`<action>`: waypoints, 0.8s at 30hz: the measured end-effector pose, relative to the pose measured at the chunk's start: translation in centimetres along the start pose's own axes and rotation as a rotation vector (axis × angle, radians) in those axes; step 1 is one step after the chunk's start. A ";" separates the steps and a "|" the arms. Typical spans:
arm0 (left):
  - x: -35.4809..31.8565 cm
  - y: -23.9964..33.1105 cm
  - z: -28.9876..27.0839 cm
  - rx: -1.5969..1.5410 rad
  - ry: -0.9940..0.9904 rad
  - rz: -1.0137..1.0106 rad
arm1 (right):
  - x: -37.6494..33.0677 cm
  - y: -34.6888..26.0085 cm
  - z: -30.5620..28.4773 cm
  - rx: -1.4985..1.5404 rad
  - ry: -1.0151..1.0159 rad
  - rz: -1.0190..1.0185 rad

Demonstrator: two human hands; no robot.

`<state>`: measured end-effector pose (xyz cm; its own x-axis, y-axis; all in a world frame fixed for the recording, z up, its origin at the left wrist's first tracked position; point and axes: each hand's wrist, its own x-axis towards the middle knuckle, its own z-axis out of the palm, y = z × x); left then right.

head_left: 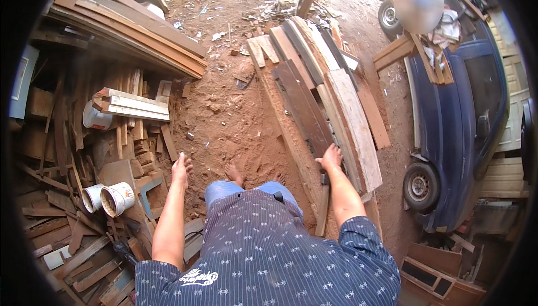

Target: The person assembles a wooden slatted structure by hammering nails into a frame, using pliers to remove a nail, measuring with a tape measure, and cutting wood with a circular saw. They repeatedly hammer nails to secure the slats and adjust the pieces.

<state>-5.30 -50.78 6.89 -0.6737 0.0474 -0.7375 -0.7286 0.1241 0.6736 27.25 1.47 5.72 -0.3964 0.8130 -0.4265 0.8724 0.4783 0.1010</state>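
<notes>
"Bare reddish earth [224, 121] underfoot, scrap timber [84, 260] to your left, a blue vehicle [443, 121] to your right. Where is the piece nearest your working side?"

"Noted: dark brown plank [300, 104], lying lengthwise on the stack of boards [287, 124] ahead of you and to your right. Your right hand [332, 157] is at its near end, thumb out to one side, fingers reaching forward. Whether you grip it or merely touch it — cannot tell. Your left hand [182, 169] is empty, fingers loosely parted, above the ground near the scrap timber."

"How would you find it to handle?"

"Estimate only: stiff, fairly heavy for its length, not fragile. Dusty faces may let your fingers slip; rough edges may splinter. You would do best with one hand at each end, or both long edges held either side of the middle, for balance. Single-ended hold: expect the far end to drag."

"Any writing you can read?"

"None made out on the plank. Your shirt [269, 255] bears pale script near the left shoulder — wording not transcribed. Nearer white bucket [116, 198]: dark marks, print or stain, cannot tell which."
</notes>
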 end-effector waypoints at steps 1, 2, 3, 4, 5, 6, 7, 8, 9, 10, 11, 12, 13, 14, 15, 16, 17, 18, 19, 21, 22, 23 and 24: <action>-0.8 -0.1 2.0 -0.018 -0.028 0.008 | -0.7 -0.4 0.1 0.032 -0.020 0.020; -1.5 0.2 4.4 -0.043 -0.057 0.024 | -1.6 -0.8 0.1 0.023 0.040 0.021; -2.5 0.0 7.3 -0.037 -0.037 0.035 | -2.3 -0.4 0.6 0.011 0.098 0.031; -3.7 -0.6 10.1 -0.023 -0.090 0.048 | -2.2 0.3 1.3 -0.039 0.159 -0.013; -4.9 -1.4 12.6 0.002 -0.142 0.054 | -2.4 1.2 2.4 -0.086 0.211 -0.052; -6.5 -2.4 14.9 0.044 -0.201 0.044 | -2.7 1.8 3.6 -0.133 0.259 -0.089; -8.0 -3.1 17.4 0.082 -0.263 0.033 | -2.3 2.0 4.0 -0.110 0.241 -0.094; -9.4 -3.7 19.7 0.114 -0.308 0.003 | -1.5 2.1 3.7 -0.092 0.218 -0.097; -11.0 -4.8 21.4 0.143 -0.353 -0.039 | -1.3 2.5 3.7 -0.080 0.188 -0.100; -12.5 -5.9 23.0 0.162 -0.370 -0.058 | -1.3 2.4 3.4 -0.123 0.146 -0.107; -13.7 -6.8 24.6 0.173 -0.387 -0.069 | -1.4 2.0 2.8 -0.167 0.114 -0.120; -15.1 -7.7 26.0 0.177 -0.402 -0.077 | -2.0 1.7 2.1 -0.228 0.115 -0.147; -16.4 -8.3 27.4 0.191 -0.410 -0.084 | -2.7 1.7 1.6 -0.247 0.111 -0.153; -17.6 -9.1 28.3 0.233 -0.420 -0.076 | -2.9 2.3 2.1 -0.245 0.123 -0.160; -18.6 -9.8 29.2 0.274 -0.429 -0.067 | -2.8 2.9 2.7 -0.243 0.135 -0.167; -19.0 -10.1 30.3 0.282 -0.451 -0.048 | -2.0 3.4 2.8 -0.233 0.158 -0.189; -19.3 -10.8 30.6 0.260 -0.456 -0.057 | -1.0 3.5 2.7 -0.218 0.176 -0.209; -19.6 -11.4 30.9 0.238 -0.463 -0.067 | -0.6 3.9 2.8 -0.203 0.194 -0.228; -19.9 -12.0 31.0 0.216 -0.472 -0.076 | -0.9 4.2 3.2 -0.180 0.143 -0.228; -20.3 -12.6 31.2 0.220 -0.448 -0.085 | -2.1 3.5 1.1 -0.143 0.058 -0.247; -20.1 -13.1 31.2 0.207 -0.440 -0.088 | -2.6 3.4 0.3 -0.083 0.081 -0.284; -20.2 -14.0 31.2 0.197 -0.434 -0.097 | -3.3 3.8 -0.6 -0.005 0.010 -0.293; -20.4 -14.5 31.3 0.202 -0.414 -0.099 | -3.9 3.5 -1.6 0.081 -0.064 -0.307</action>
<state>22.90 -22.52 10.60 -0.4662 0.4123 -0.7827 -0.7205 0.3364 0.6064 31.35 0.49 9.17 -0.6276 0.6113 -0.4822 0.7362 0.6674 -0.1122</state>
